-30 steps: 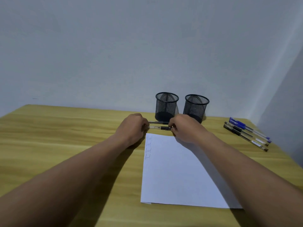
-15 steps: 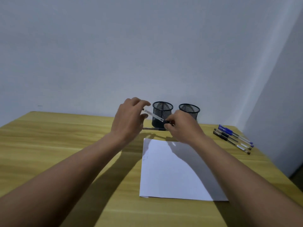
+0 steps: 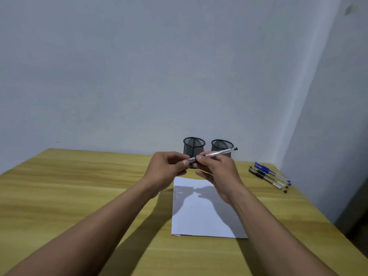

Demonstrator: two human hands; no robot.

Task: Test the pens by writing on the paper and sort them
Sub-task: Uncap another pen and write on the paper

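Note:
Both hands hold one clear pen [image 3: 219,152] in the air above the far end of the white paper [image 3: 201,214]. My right hand [image 3: 217,170] grips its barrel, whose black end points up and right. My left hand [image 3: 167,169] pinches the pen's dark cap end [image 3: 191,160] between thumb and fingers. Two black mesh pen cups [image 3: 194,145] [image 3: 222,145] stand behind the hands near the wall. Faint scribbles mark the paper's left edge. The hands hide the table between the paper and the cups.
Several pens, blue and black capped [image 3: 268,177], lie side by side at the right on the wooden table [image 3: 79,186]. A grey wall runs behind, with a corner at the right; the table's right edge is near the pens.
The hands lifted the pen off the table. The pen turned so that its barrel now points up and right. The left hand now pinches its cap end. The camera tilted upward.

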